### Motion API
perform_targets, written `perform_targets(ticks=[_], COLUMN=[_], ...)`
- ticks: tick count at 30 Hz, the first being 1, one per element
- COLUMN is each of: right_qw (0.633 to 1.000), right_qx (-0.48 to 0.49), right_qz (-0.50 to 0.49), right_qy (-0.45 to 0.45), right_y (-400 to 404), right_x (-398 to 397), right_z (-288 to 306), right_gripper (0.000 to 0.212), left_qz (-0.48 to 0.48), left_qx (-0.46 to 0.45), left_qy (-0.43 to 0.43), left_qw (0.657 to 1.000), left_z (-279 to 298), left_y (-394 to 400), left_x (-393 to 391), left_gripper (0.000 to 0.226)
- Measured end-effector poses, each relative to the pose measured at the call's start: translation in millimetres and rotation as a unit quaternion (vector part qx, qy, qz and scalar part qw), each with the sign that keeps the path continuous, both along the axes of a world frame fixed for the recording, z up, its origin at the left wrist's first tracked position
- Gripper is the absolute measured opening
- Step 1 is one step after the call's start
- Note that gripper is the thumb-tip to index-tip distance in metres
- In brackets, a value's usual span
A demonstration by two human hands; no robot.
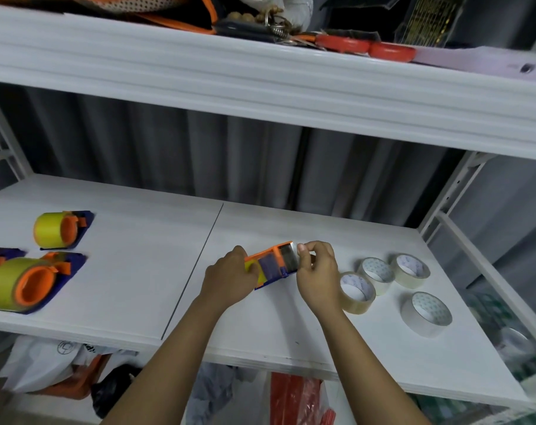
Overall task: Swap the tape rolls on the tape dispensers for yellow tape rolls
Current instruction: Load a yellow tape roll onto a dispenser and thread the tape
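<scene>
Two bare arms are reaching up from the bottom edge, at about 6 o'clock, over a white shelf board (131,271).

The left hand (230,276) is sitting near the middle. Its fingers are curling round the back end of an orange and blue tape dispenser (273,265), where a bit of yellow tape is showing. The dispenser is lying low over the board.

The right hand (317,271) is just at 3 o'clock from the dispenser. Its thumb and first finger are pinching together at the dispenser's front end, right by the shiny clear flap there. I cannot tell if a strip of tape is between the fingertips. The other fingers are curling in.

Four clear tape rolls (426,312) are lying flat on the board at 3 o'clock from the hands. One is touching the right wrist side; the others are sitting close by.

Far off at 9 o'clock, two more dispensers are resting on the board, each with a yellow roll. The near yellow roll (6,283) is big, and the far yellow roll (47,230) is sitting behind it.

At 12 o'clock, a top shelf (260,87) is holding red-handled scissors (365,47) and other things.
</scene>
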State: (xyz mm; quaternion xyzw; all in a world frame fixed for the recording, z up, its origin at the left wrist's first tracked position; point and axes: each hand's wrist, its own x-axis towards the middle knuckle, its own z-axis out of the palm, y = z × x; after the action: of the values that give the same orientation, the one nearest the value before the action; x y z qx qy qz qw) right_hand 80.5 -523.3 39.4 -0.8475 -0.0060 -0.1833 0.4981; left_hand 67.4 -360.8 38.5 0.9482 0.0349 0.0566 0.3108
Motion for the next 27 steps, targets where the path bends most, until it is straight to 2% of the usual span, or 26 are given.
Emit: perform_targets(ticks=[7, 17, 23, 27], right_qw=[0.999, 0.999, 0.999, 0.998], right_qx=[0.028, 0.034, 0.043, 0.047], right_qz=[0.019, -0.001, -0.001, -0.005], right_qy=[-0.001, -0.021, -0.028, -0.043], right_y=[-2.3, -1.5, 0.4, -0.7], right_x=[-1.2, -1.6, -5.4, -5.4], right_z=[4.4, 2.1, 3.1, 2.3], right_gripper=[0.022, 0.021, 0.024, 0.019], left_qz=[0.091, 0.086, 0.104, 0.114], left_qx=[-0.019, -0.054, -0.042, -0.038], left_qy=[-0.067, -0.076, -0.084, -0.084], left_qw=[0.993, 0.992, 0.99, 0.989], left_z=[-8.3, -7.7, -4.2, -2.6], left_y=[-11.2, -9.6, -8.4, -9.0], left_x=[0.2, 4.3, 6.6, 7.1], left_gripper=[0.042, 0.039, 0.04, 0.04])
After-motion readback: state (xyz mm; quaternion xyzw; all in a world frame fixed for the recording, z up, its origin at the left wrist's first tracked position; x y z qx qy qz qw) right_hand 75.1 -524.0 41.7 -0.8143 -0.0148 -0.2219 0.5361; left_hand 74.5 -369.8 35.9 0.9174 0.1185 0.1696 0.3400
